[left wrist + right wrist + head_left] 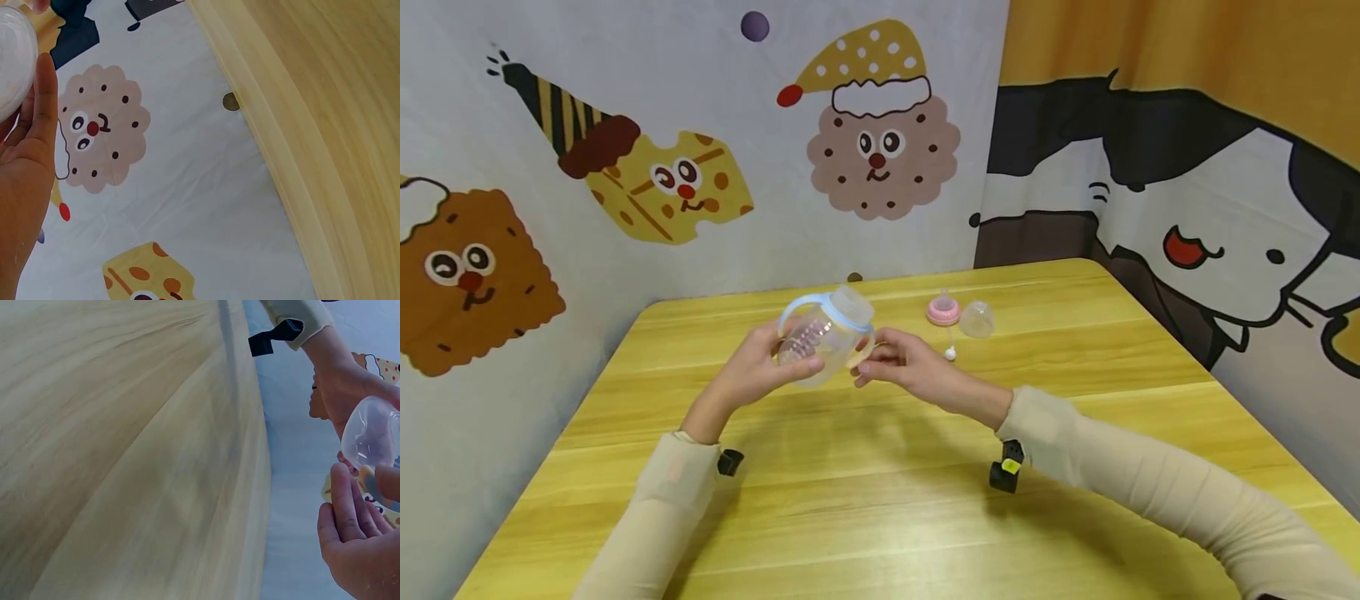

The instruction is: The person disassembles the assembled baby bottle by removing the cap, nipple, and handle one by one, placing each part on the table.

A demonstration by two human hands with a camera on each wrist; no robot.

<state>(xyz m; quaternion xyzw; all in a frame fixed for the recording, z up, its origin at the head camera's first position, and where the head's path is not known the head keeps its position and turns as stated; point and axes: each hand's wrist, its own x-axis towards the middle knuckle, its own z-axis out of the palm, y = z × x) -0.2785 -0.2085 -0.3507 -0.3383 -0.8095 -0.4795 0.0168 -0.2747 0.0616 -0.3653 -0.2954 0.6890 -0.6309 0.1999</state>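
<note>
A clear baby bottle (820, 346) with a pale blue collar and two curved handles tilts to the right above the table. My left hand (760, 362) grips its body, thumb across the front. My right hand (906, 362) is at the handle (863, 347) on the right, thumb on one side and fingers on the other. The right wrist view shows the right thumb (389, 482) over this handle and the bottle's rounded clear base (369, 434). At the left wrist view's edge, the round clear end of the bottle (14, 62) is beside the left fingers (44, 103).
Farther back on the wooden table (865, 500) stand a pink collar with a teat (943, 309) and a clear domed cap (977, 320). A thin straw with a white weighted end (951, 353) lies before them. Cartoon-printed cloth (700, 275) hangs behind the table.
</note>
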